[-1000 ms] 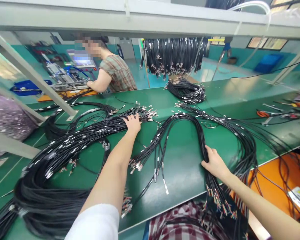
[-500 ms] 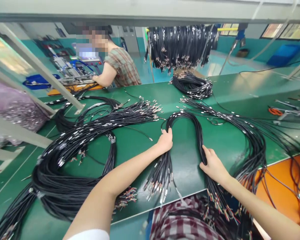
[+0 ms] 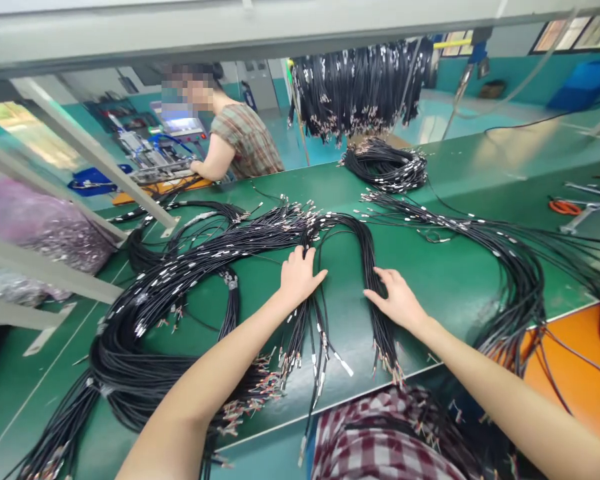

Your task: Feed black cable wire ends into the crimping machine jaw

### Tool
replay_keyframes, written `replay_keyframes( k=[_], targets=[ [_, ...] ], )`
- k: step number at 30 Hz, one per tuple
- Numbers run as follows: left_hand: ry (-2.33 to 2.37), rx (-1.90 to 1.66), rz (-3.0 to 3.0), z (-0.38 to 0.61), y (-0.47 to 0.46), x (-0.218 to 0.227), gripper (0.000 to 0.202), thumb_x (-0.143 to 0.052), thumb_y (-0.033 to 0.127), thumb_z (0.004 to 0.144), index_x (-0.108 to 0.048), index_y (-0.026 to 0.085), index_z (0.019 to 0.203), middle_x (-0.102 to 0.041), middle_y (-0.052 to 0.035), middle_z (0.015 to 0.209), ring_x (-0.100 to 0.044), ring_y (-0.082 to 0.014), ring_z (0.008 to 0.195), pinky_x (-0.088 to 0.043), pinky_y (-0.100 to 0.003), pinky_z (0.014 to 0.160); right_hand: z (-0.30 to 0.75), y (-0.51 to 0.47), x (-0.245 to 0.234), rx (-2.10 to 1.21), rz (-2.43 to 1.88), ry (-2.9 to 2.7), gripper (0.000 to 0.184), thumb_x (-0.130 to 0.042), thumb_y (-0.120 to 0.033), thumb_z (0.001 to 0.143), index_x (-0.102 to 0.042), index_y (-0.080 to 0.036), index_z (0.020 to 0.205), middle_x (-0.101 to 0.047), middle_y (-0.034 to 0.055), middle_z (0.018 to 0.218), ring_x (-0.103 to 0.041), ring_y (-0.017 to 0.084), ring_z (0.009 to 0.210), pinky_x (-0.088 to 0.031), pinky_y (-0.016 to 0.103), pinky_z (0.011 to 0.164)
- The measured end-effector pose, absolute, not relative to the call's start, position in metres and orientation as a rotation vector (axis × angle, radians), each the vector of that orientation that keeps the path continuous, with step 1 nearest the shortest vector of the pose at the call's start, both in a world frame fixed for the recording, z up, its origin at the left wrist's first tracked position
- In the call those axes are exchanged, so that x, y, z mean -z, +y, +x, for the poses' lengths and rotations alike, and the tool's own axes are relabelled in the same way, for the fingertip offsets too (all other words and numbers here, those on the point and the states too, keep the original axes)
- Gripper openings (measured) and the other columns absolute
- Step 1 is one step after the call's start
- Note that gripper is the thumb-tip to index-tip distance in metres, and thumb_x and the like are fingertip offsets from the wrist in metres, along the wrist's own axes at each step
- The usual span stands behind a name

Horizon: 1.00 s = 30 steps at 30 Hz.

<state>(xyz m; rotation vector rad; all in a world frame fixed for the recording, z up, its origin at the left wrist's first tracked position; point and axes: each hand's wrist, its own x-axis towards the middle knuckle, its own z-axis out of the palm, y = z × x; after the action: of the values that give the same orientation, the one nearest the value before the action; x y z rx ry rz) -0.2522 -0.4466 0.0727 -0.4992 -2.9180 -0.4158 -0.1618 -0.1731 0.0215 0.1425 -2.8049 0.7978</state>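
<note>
A bundle of black cables lies in an upside-down U on the green workbench, its cable ends toward me. My left hand rests over the left leg of the bend, thumb stretched out and fingers apart. At the right leg is my right hand, thumb and fingers spread beside the cables and touching their edge. Left of my left hand lies a larger coiled cable bundle with white labels and stripped, coloured wire ends. The tops of the two bundles meet near my left fingertips.
More cables curve off the bench's right side over an orange surface. A tied coil sits at the back, below a rack of hanging cables. Tools lie far right. A co-worker works at a machine behind.
The U-shaped bundle has moved left, up against the larger bundle, and its right wire ends now lie on the bench. Both hands have moved left with it and loosened their fingers.
</note>
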Motion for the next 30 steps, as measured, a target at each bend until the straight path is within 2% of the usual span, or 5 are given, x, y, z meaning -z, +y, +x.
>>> replay_keyframes(
  k=[5, 10, 14, 18, 30],
  targets=[
    [-2.825, 0.441, -1.069, -0.239, -0.393, -0.075, 0.029, -0.049, 0.036, 0.098, -0.058, 0.022, 0.122, -0.057, -0.0104, 0.126, -0.054, -0.0267, 0.118, -0.045, -0.042, 0.101, -0.137, -0.166, -0.022, -1.137, -0.050, -2.802, 0.062, -0.053, -0.045, 0.096, -0.048, -0.007, 0.145, -0.061, 0.0222, 0.129, -0.068, 0.026, 0.105, -0.057, 0.045, 0.096],
    [-2.570, 0.561, -1.653, -0.249, -0.333, -0.065, 0.029, -0.038, 0.032, 0.104, -0.061, 0.022, 0.117, -0.063, -0.0071, 0.119, -0.054, -0.0211, 0.118, -0.041, -0.037, 0.105, -0.128, -0.164, -0.024, -1.477, 0.024, -2.673, 0.040, -0.050, -0.034, 0.100, -0.057, -0.017, 0.135, -0.068, 0.0126, 0.124, -0.068, 0.018, 0.104, -0.058, 0.034, 0.089],
    [-2.401, 0.631, -1.964, -0.261, -0.327, -0.042, 0.031, -0.039, 0.037, 0.104, -0.062, 0.020, 0.092, -0.062, -0.0059, 0.096, -0.056, -0.0203, 0.099, -0.042, -0.037, 0.097, -0.116, -0.139, -0.018, -1.329, -0.213, -2.618, 0.028, -0.050, -0.034, 0.100, -0.065, -0.018, 0.118, -0.069, 0.0080, 0.103, -0.066, 0.016, 0.088, -0.056, 0.032, 0.077],
    [-2.350, 0.635, -2.016, -0.265, -0.339, -0.028, 0.040, -0.035, 0.038, 0.105, -0.055, 0.019, 0.075, -0.056, -0.0031, 0.079, -0.051, -0.0180, 0.085, -0.039, -0.036, 0.087, -0.107, -0.135, -0.014, -1.219, -0.228, -2.650, 0.026, -0.053, -0.037, 0.098, -0.065, -0.020, 0.115, -0.064, 0.0048, 0.092, -0.059, 0.015, 0.073, -0.052, 0.030, 0.069],
    [-2.260, 0.696, -1.984, -0.265, -0.342, -0.018, 0.035, -0.050, 0.046, 0.099, -0.062, 0.019, 0.079, -0.062, -0.0032, 0.079, -0.055, -0.0174, 0.085, -0.036, -0.034, 0.080, -0.099, -0.134, 0.003, -1.110, -0.144, -2.747, 0.024, -0.053, -0.042, 0.096, -0.065, -0.026, 0.110, -0.067, 0.0085, 0.094, -0.066, 0.023, 0.081, -0.058, 0.039, 0.075]
  ],
)
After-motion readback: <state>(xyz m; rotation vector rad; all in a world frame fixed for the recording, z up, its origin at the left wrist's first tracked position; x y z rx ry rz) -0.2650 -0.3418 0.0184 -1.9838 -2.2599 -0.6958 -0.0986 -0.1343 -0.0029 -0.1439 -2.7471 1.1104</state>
